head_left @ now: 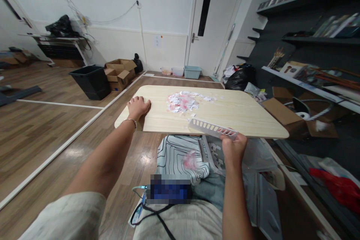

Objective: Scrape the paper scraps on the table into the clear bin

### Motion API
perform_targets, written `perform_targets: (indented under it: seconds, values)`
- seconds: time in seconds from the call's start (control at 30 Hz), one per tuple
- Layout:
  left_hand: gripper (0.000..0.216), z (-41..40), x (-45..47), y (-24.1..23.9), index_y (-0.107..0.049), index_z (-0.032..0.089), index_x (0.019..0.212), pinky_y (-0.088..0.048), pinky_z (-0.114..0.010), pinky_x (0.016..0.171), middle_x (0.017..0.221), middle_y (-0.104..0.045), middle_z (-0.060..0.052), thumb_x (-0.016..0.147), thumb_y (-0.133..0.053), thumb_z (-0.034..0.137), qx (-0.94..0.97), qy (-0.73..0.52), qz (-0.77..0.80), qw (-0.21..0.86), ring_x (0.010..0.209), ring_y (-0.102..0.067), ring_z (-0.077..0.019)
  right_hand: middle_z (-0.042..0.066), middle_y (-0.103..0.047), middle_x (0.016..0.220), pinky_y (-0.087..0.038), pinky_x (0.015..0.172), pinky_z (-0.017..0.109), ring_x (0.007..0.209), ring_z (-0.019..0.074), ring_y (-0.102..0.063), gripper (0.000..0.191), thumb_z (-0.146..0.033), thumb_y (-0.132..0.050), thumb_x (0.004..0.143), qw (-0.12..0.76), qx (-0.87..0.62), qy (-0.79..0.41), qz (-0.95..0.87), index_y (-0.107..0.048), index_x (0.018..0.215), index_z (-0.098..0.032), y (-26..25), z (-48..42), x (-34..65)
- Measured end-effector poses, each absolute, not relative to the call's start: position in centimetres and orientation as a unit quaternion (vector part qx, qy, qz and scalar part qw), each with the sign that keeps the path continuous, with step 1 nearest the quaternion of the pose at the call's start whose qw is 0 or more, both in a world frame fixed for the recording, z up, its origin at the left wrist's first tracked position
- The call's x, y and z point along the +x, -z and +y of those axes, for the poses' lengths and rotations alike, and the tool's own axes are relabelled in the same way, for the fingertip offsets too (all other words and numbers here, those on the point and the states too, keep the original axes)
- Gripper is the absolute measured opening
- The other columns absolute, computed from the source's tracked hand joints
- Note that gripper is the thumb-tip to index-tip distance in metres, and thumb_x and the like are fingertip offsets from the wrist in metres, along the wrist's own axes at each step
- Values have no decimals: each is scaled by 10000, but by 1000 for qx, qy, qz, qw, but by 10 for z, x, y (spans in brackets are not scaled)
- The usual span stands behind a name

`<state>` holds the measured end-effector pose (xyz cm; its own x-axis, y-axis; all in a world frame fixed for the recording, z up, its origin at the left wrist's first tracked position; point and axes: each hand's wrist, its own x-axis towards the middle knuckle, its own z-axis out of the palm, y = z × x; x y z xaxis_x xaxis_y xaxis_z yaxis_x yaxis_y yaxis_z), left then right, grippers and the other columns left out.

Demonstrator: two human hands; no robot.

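Observation:
My left hand (137, 107) rests on the near left part of a light wooden table (247, 114), fingers curled down against the top with nothing seen in them. My right hand (234, 148) is closed on the rim of a white slotted plastic basket (213, 128) held at the table's near edge; the basket hangs partly below the tabletop and holds small paper scraps. A heap of white and pink paper scraps (182, 102) lies in the middle of the table, beyond both hands. A few stray scraps lie near the basket rim.
A black bin (90, 81) and open cardboard boxes (120, 73) stand on the wooden floor to the left. Dark shelves (315, 41) with books and boxes line the right wall. A black bag (239, 77) and a cardboard box (284, 112) lie beside the table.

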<state>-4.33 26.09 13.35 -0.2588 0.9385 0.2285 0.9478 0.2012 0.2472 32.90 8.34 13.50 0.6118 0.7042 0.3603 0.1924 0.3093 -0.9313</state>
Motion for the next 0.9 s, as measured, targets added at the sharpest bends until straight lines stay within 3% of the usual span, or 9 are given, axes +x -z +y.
perform_targets:
  seconds: [0.17,0.5,0.9]
  values:
    - [697,261,-43,-134,-679,71,1455,-416,-608,1210,1609,-634,-311,1036,-369,534,-610,163,-775,16,1494,-557,-468,-26,-602,573,-541,608,321,574,190,-617,131,-320,-730,615,697,-557,-182,-413,-656,619,-212,-133,84,328]
    - [668,262,-44,-132,-686,91,1450,-417,-615,1209,1602,-637,-312,1037,-395,529,-609,176,-773,13,1500,-554,-475,-6,-638,571,-513,612,329,573,212,-627,129,-282,-624,598,683,-580,-128,-426,-707,656,-201,-135,80,333]
    - [696,260,-43,-134,-679,80,1454,-411,-618,1221,1615,-628,-311,1034,-372,542,-610,170,-774,11,1504,-545,-472,-1,-636,564,-493,590,316,582,207,-613,119,-290,-630,574,698,-573,-141,-406,-700,609,-201,-141,78,332]
